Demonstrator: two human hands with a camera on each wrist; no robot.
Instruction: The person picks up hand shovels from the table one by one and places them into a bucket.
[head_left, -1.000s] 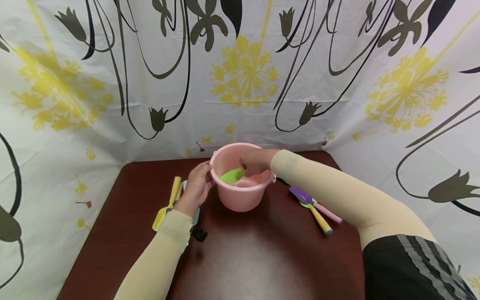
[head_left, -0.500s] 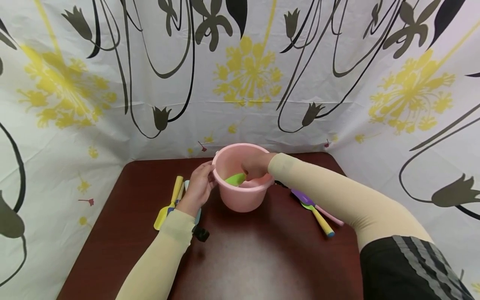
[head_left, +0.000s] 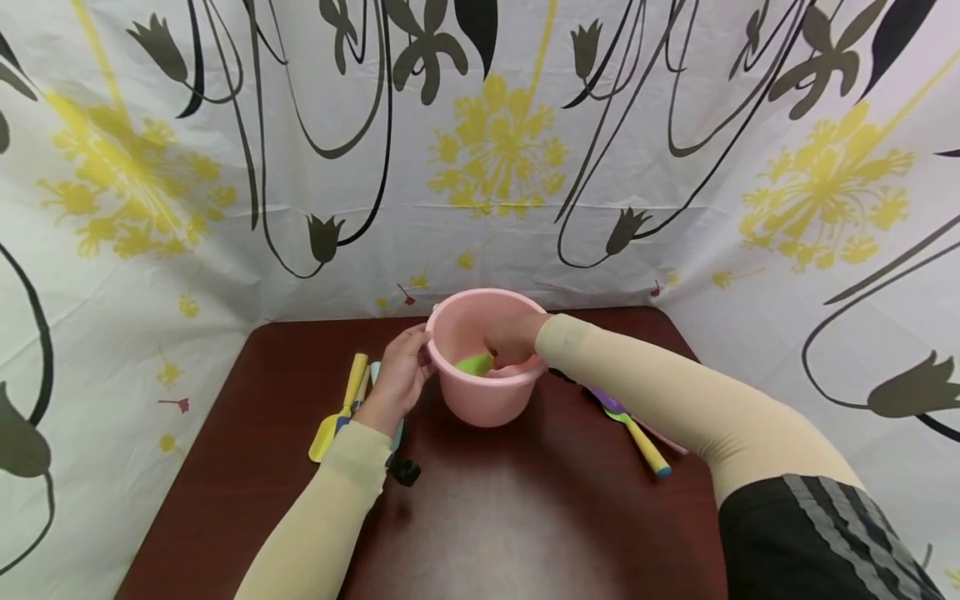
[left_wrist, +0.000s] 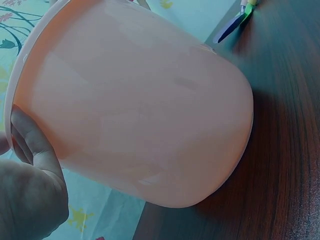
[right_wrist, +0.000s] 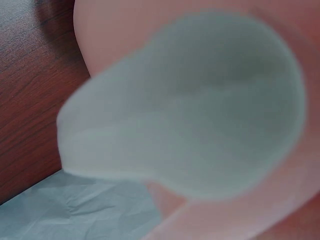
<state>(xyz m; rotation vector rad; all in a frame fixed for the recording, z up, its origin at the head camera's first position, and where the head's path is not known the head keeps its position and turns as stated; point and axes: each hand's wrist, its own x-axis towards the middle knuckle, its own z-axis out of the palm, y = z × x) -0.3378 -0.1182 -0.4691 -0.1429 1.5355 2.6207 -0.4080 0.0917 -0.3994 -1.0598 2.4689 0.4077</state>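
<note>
"Pink, that bucket (head_left: 482, 406) was. Where did it sit?"

"Near the far edge of the dark red-brown counter (head_left: 487, 521), between 2 groups of tools."

"And the left hand (head_left: 403, 367)?"

"It gripped the rim on the bucket's left side, its fingers (left_wrist: 32, 132) against the outer wall, just under the lip."

"The right hand (head_left: 513, 337), then?"

"Down inside the bucket, with its fingers curled round a green tool (head_left: 474, 364). Most of that tool was hidden, so I couldn't tell whether it touched the bottom."

"What lay about?"

"A yellow shovel (head_left: 325, 437) and a pale blue tool (head_left: 397, 435) lay by the left wrist. Over on the right, a purple scoop (head_left: 606, 401), partly covered by the right sleeve (head_left: 645, 367), overlapped a yellow-handled tool (head_left: 647, 447). Flowered cloth (head_left: 480, 229) hung behind."
</note>
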